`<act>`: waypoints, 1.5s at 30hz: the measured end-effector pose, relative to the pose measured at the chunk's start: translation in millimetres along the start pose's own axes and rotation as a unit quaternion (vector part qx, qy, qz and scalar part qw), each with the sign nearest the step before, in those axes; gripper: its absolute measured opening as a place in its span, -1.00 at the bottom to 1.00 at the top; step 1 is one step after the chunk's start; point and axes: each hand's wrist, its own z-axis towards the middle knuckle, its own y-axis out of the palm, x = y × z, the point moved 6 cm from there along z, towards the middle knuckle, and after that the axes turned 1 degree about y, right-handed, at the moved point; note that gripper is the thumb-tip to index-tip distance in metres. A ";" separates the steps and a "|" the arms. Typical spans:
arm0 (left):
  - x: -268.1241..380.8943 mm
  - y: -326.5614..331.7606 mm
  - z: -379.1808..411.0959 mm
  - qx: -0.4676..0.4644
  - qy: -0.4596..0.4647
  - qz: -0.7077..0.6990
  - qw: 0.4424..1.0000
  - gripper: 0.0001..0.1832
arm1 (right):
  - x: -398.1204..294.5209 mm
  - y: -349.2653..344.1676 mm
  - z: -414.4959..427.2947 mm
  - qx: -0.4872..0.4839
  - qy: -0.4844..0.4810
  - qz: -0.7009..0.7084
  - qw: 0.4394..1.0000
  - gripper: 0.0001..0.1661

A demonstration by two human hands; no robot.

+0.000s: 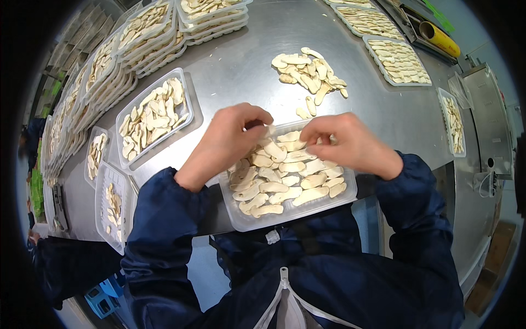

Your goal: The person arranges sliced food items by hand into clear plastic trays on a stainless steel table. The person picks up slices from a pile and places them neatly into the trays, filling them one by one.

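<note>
A clear plastic tray (250,224) of pale mushroom slices (289,167) lies before me at the table's front edge, its slices laid flat in overlapping rows. Over the tray's far left part, my left hand (234,137) pinches a blurred pale slice between thumb and fingertips. My right hand (349,142) reaches over the far right part, with thumb and fingers bent down to the slices there. Whether it grips one is unclear. A loose heap of mushroom slices (310,74) rests on the steel table (234,70) just beyond the tray.
To the left stands a filled tray (191,111), with a smaller tray (98,164) and a partly filled one (102,205) nearby. Stacked trays (181,53) line the far left. Trays of neat rows (400,61) sit far right. Another person's dark sleeve (74,263) shows at lower left.
</note>
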 end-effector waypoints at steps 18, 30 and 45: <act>5.3 9.3 21.5 0.044 0.063 0.089 0.993 -0.81 | 52.6 -35.6 44.7 0.095 0.094 -0.203 0.970 -0.72; 10.3 53.6 86.1 -0.063 0.178 0.169 0.967 -0.80 | 59.0 -37.0 56.5 0.076 0.092 -0.260 0.958 -0.75; 4.7 48.1 84.6 -0.084 0.136 0.193 0.968 -0.83 | 30.3 -32.5 -2.9 -0.022 0.040 -0.003 0.999 -0.75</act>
